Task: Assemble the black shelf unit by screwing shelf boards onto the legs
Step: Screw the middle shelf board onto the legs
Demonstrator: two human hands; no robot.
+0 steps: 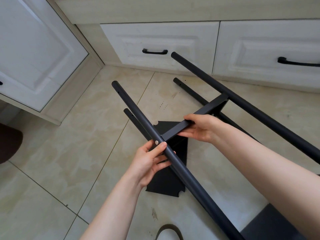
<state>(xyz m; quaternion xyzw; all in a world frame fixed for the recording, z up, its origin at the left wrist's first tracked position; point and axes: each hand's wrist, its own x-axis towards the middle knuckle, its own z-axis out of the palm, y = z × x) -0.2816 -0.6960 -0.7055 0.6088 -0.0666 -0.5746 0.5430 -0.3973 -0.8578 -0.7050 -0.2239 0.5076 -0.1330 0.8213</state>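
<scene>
Two hands (149, 161) (200, 129) on smooth black tubular legs (138, 118)

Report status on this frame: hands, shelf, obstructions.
Left hand grips near leg just below the screw. Right hand grips mounted shelf board. Loose board on floor beneath; nothing blocking.

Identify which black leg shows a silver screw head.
The leg gripped by the left hand, nearest the camera: a silver screw sits just above the thumb, where the shelf board meets it. The other legs show none.
</scene>
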